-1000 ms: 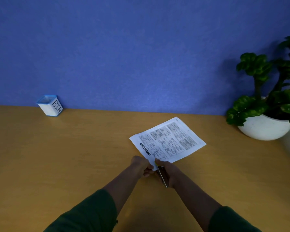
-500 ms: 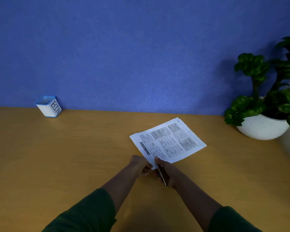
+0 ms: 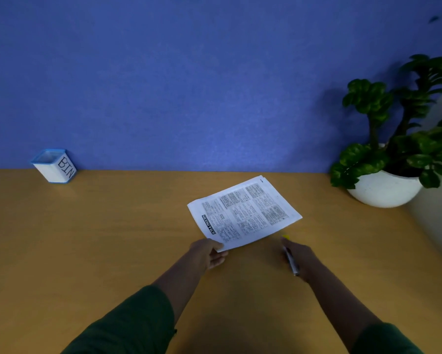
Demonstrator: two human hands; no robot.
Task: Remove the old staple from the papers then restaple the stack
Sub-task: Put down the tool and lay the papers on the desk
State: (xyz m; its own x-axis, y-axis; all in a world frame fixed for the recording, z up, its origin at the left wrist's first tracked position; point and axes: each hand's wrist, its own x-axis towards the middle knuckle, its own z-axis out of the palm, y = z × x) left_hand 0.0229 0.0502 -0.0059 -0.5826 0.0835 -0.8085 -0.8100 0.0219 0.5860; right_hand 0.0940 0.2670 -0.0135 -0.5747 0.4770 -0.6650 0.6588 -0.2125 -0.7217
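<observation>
A stack of printed papers (image 3: pixel 245 213) lies on the wooden desk (image 3: pixel 112 238), slightly right of centre. My left hand (image 3: pixel 209 252) pinches the stack's near corner. My right hand (image 3: pixel 300 259) is off to the right of the papers, apart from them, and grips a slim silver tool (image 3: pixel 291 261) with a small yellow tip (image 3: pixel 286 237) pointing away from me. No staple is clear enough to make out on the papers.
A small white cup with a blue rim, marked BIN (image 3: pixel 55 166), stands at the back left against the blue wall. A potted green plant in a white bowl (image 3: pixel 386 190) sits at the back right.
My right hand has pulled away from the papers' near corner and moved right with the tool. My left hand still holds the corner.
</observation>
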